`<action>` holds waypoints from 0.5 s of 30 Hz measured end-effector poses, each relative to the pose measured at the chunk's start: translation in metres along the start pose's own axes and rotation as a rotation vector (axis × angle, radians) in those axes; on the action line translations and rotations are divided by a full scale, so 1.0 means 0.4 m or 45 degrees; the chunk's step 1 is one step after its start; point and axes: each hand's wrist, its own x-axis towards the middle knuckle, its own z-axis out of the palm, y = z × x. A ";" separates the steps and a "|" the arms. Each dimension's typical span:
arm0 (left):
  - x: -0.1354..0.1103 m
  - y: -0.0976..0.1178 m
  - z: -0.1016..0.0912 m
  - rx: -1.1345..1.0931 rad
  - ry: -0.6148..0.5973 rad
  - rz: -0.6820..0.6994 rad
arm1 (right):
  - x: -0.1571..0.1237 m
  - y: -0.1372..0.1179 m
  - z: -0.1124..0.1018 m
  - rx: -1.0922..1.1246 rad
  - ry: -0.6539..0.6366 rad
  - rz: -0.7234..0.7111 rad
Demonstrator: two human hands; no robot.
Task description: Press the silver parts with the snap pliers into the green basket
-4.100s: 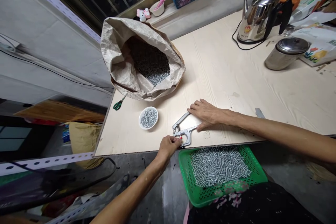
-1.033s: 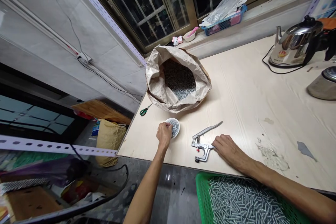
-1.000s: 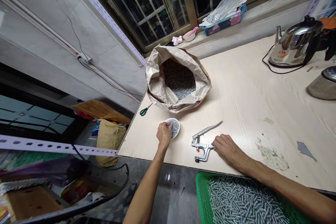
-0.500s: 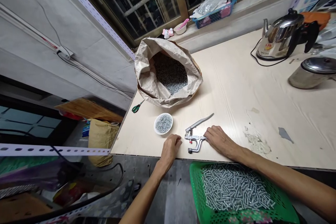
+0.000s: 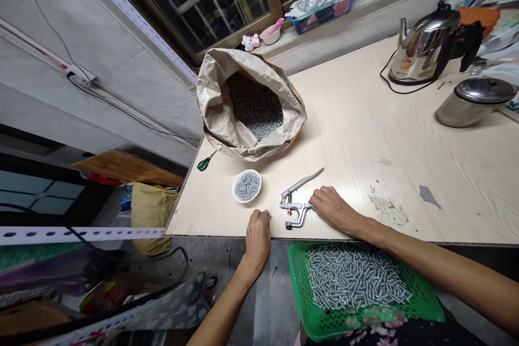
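Note:
My right hand [image 5: 334,210] is closed round the lower handle of a pair of silver snap pliers [image 5: 295,206], which lies on the table with its jaws towards the left and its upper handle raised. My left hand [image 5: 258,233] rests at the table's front edge, left of the pliers, fingers pinched together; whatever they may hold is hidden. Just beyond it stands a small white bowl [image 5: 242,200] filled with small metal pieces [image 5: 247,185]. Below the table edge, a green plastic basket [image 5: 299,286] contains many short, screw-like metal pieces [image 5: 357,275].
An open paper sack [image 5: 211,100] of metal pieces stands behind the bowl. Green-handled scissors [image 5: 203,164] lie at the table's left edge. A kettle [image 5: 424,48] and a lidded metal pot [image 5: 462,108] stand at the far right. Grey scrap [image 5: 428,196] lies on the wooden tabletop [image 5: 357,135].
My left hand has drawn back slightly towards the front edge, away from the bowl. My right hand stays on the pliers' handle. The whole view has shifted a little.

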 end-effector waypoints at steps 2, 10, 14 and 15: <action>-0.004 0.003 -0.004 0.025 -0.012 -0.001 | -0.001 0.002 0.005 -0.008 0.013 0.002; 0.027 0.035 -0.031 -1.048 -0.219 -0.428 | 0.000 -0.003 -0.007 -0.064 0.037 -0.072; 0.036 0.068 -0.037 -1.519 -0.413 -0.703 | 0.003 -0.011 -0.024 -0.191 0.106 -0.132; 0.036 0.075 -0.038 -1.538 -0.396 -0.706 | 0.004 -0.012 -0.027 -0.204 0.124 -0.142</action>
